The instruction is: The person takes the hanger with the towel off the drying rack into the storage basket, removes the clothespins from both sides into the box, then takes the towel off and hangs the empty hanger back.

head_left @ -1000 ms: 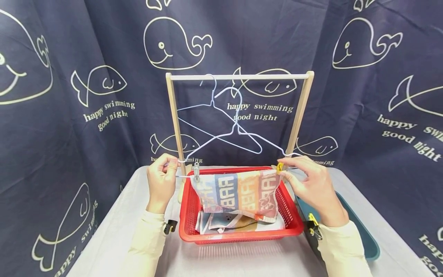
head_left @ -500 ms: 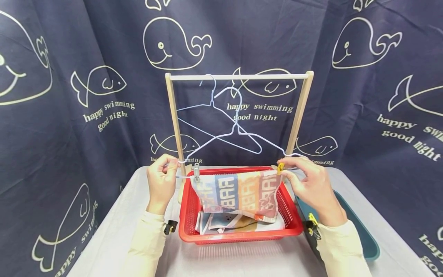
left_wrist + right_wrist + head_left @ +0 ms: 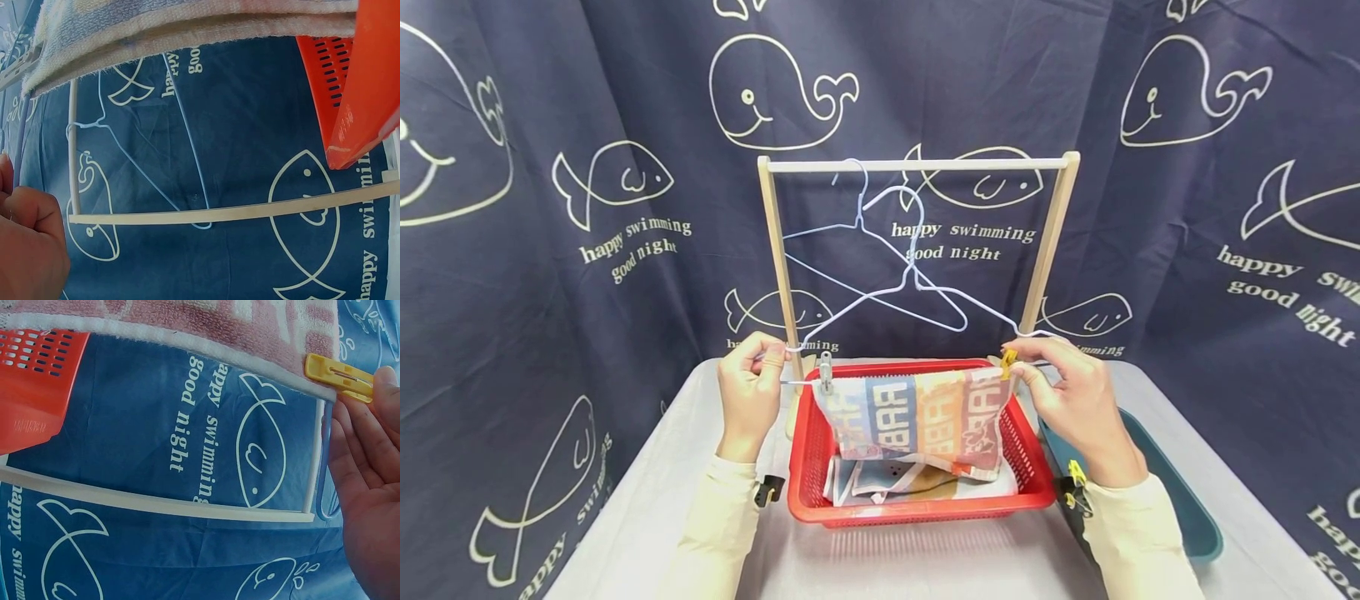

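A striped towel (image 3: pixel 917 417) with letters hangs folded over the bottom bar of a pale lilac wire hanger (image 3: pixel 868 296). My left hand (image 3: pixel 752 392) pinches the hanger's left corner; the left wrist view shows its curled fingers (image 3: pixel 34 212) at the bar. A grey clothespin (image 3: pixel 826 372) clips the towel's left top corner. At the right top corner sits a yellow clothespin (image 3: pixel 337 376). My right hand (image 3: pixel 1078 408) pinches its outer end, the thumb (image 3: pixel 389 387) on it and the other fingers behind, close to the hanger's right end.
Below the towel stands a red basket (image 3: pixel 921 511) with more folded cloth (image 3: pixel 895 483) in it. A teal tray (image 3: pixel 1202 533) lies at the right, under my right forearm. Behind, a wooden rack (image 3: pixel 917 166) carries a second, blue hanger (image 3: pixel 861 200).
The yellow clothespin has shifted very slightly to the right and tilted with my right fingers. My left hand and the hanger stay in place.
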Tool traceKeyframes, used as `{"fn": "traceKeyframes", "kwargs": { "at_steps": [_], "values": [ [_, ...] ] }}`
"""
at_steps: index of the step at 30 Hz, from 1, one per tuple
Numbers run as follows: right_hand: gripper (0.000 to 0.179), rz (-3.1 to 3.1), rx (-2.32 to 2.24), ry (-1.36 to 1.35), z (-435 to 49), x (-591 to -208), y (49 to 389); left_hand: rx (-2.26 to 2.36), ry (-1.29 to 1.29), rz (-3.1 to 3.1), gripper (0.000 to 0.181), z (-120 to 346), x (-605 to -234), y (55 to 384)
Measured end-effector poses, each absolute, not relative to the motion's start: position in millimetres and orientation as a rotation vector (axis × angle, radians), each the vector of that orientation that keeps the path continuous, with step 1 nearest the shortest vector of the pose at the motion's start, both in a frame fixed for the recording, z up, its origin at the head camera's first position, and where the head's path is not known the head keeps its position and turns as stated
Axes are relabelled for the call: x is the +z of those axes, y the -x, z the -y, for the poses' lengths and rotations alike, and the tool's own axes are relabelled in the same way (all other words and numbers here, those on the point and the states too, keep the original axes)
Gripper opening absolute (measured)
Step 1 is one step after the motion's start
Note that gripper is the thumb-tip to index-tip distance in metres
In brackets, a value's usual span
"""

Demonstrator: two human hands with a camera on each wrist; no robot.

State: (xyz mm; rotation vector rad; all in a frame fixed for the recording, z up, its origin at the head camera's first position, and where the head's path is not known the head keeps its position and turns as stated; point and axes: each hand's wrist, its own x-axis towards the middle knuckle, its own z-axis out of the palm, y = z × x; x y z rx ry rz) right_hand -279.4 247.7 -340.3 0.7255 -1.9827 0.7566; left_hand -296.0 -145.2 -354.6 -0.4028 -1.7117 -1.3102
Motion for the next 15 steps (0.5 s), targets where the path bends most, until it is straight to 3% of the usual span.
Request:
{"fn": "traceKeyframes", "kwargs": {
  "at_steps": [15],
  "values": [
    [0.042,1.934,0.776,-0.706,-244.1,-341.2,279.9,-1.315,0.401,1.711,0.02,145.4,-355.7,297.9]
  ]
}}
